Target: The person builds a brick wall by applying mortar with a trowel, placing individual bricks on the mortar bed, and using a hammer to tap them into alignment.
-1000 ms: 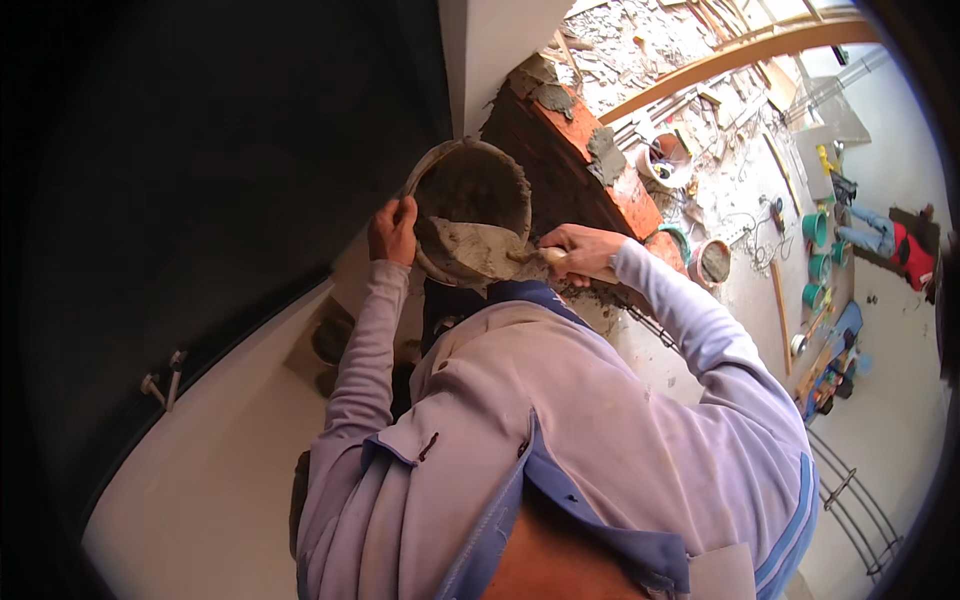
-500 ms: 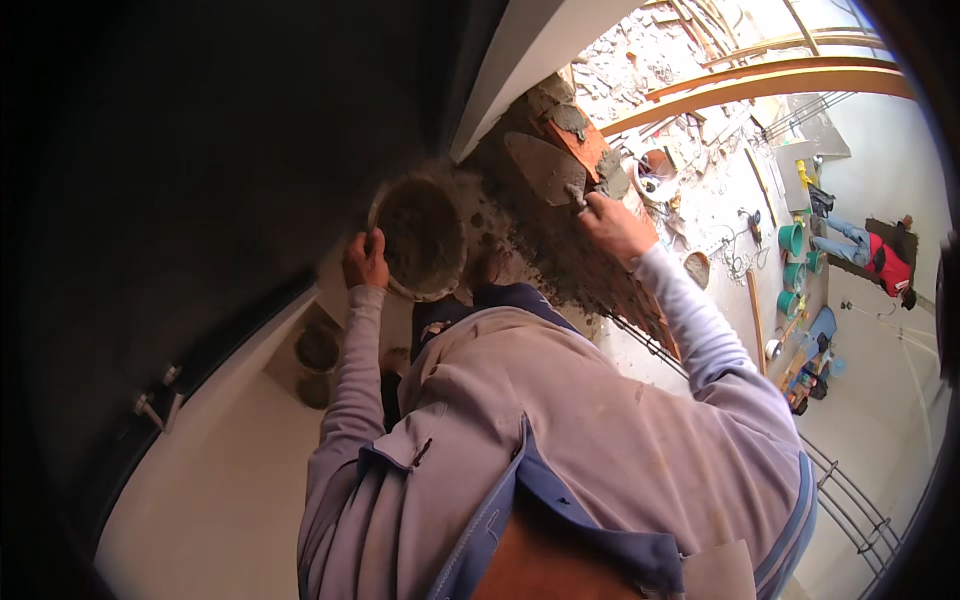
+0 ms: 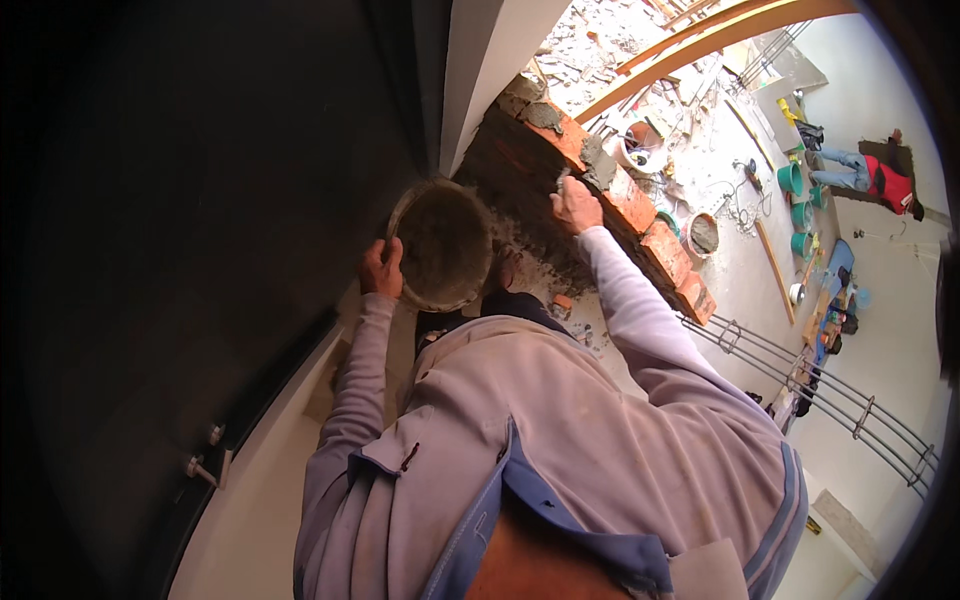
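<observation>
My left hand [image 3: 381, 268] is closed on the left rim of a round mortar basin [image 3: 446, 306], whose inside is grey and shaded. With its fingers wrapped round the handle of a trowel [image 3: 563, 180], my right hand [image 3: 577, 206] hovers at the near side of a low brick wall [image 3: 630, 202]. The trowel's blade is mostly hidden or lost against the dark wall face. Lumps of grey mortar [image 3: 598, 163] lie on the top course, just beyond my right hand. Orange bricks show along that course, with gaps between them.
A dark door panel [image 3: 240, 180] fills the left side. Beyond the wall stand a white bucket [image 3: 641, 148], a mortar-filled bucket [image 3: 703, 234] and several green buckets [image 3: 790, 179]. Steel rebar [image 3: 800, 375] runs out at the right. A person in red [image 3: 888, 183] is far right.
My right hand has moved left and slightly up, off the wall top to its near side. The trowel blade, broad in view before, is now barely visible. My left hand still grips the basin.
</observation>
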Action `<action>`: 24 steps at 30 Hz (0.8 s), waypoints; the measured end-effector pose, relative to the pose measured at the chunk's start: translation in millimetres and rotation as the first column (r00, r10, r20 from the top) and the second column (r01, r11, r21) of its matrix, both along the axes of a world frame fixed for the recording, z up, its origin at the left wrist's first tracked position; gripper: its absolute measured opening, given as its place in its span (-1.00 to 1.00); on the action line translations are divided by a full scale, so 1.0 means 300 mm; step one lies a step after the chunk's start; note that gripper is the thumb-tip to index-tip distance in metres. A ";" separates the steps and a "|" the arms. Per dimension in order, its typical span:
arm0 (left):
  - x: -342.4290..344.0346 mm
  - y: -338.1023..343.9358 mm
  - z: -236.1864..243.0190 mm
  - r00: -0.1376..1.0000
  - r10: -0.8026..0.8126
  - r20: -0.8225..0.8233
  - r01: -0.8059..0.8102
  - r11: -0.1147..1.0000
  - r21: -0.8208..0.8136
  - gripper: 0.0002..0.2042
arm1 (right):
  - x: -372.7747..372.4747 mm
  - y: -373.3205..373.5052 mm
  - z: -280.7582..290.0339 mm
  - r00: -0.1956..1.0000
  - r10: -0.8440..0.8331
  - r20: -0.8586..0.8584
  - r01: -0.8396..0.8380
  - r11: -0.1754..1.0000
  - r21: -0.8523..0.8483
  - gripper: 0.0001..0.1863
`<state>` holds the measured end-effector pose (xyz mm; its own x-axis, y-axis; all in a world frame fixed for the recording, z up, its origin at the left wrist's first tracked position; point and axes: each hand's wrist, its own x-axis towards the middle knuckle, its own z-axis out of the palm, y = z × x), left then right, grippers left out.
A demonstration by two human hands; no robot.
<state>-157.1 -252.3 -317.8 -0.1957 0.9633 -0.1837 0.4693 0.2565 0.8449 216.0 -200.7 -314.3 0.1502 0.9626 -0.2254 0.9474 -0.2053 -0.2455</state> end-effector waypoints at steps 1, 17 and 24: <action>0.006 0.000 0.001 0.999 -0.003 -0.040 0.006 0.998 0.064 -0.52 | 0.022 -0.016 0.017 1.000 0.008 0.002 -0.008 1.000 0.008 -0.68; -0.009 -0.021 0.102 0.988 -0.142 -0.051 0.139 0.988 -0.070 -0.54 | -0.147 0.026 -0.015 0.997 0.000 -0.075 0.006 0.997 0.083 -0.82; 0.010 0.007 0.123 0.980 -0.195 -0.034 0.193 0.980 -0.056 -0.55 | 0.044 0.000 -0.017 0.970 -0.011 -0.242 0.022 0.999 0.044 -0.58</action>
<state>-154.1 -250.2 -280.8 -0.0137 0.9730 -0.2306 0.5471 0.2003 0.8127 229.1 -200.6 -319.5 0.1127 0.9706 -0.2128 0.8555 -0.2037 -0.4760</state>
